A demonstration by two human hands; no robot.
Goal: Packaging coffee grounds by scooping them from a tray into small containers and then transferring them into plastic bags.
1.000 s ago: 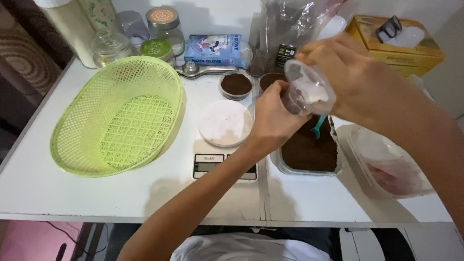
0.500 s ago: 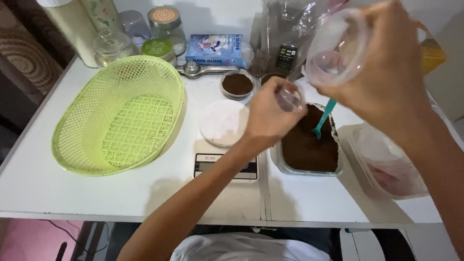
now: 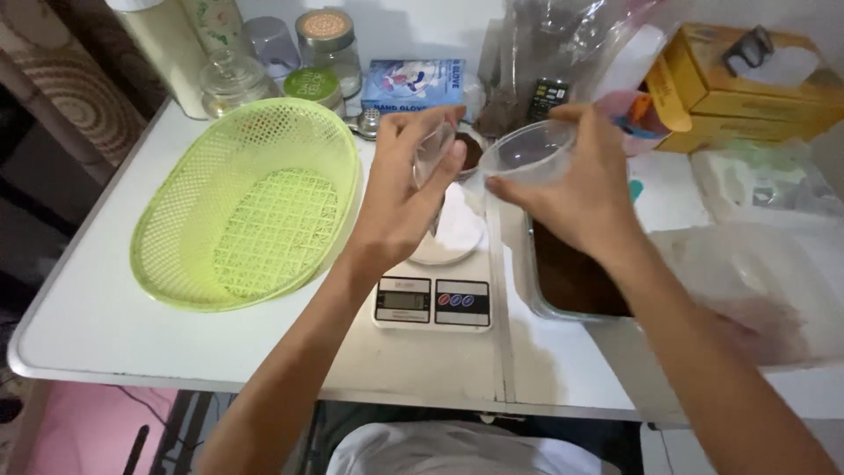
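Clear plastic cup (image 3: 527,154): sitting in the right hand (image 3: 580,198), tipped on its side with its open mouth facing left, above the table and just over the near edge of the tray.
Right hand: fingers are curling around the cup's wall, gripping it from behind and below.
Left hand (image 3: 404,207): fingers are pinching a small clear lid (image 3: 433,151), holding it upright just left of the cup's mouth; the two are close, and I cannot tell whether they touch.
Scale (image 3: 432,295): lying on the white table (image 3: 105,325) below the left hand, with a white round dish (image 3: 462,233) resting on its platform.
Tray (image 3: 571,277): standing just right of the scale, holding dark brown powder, partly hidden by the right wrist.
Basket (image 3: 251,202): green mesh, sitting left of the scale, well apart from both hands.
Back edge: jars (image 3: 327,40), a blue box (image 3: 413,84) and a yellow box (image 3: 747,84) are standing along the wall.
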